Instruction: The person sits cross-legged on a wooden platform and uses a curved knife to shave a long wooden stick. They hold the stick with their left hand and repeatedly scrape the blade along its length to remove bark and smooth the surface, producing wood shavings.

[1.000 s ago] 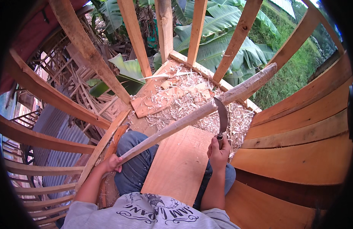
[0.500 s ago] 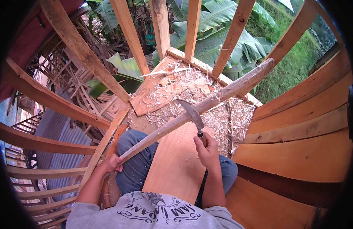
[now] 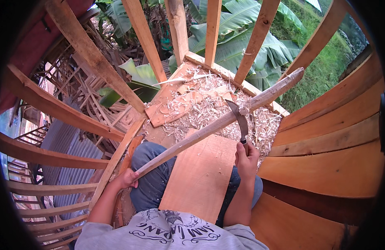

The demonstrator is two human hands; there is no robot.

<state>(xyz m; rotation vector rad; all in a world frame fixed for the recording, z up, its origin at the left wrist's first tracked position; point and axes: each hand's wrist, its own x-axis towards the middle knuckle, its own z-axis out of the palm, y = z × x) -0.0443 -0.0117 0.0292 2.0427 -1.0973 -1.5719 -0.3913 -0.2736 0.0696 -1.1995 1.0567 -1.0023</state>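
Pole (image 3: pixel 205 132) in LH (image 3: pixel 128 178), curved knife (image 3: pixel 242 123) in RH (image 3: pixel 247 159)

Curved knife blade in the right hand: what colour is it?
Dark brownish grey; the curved blade shows best in the head view.

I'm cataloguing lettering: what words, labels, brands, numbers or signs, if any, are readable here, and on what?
Light-grey cloth T-shirt: large dark printed lettering, upside down in this view; I won't copy its wording.
Dark curved metal knife, long pale wooden pole, flat light-brown wooden board: no lettering visible.
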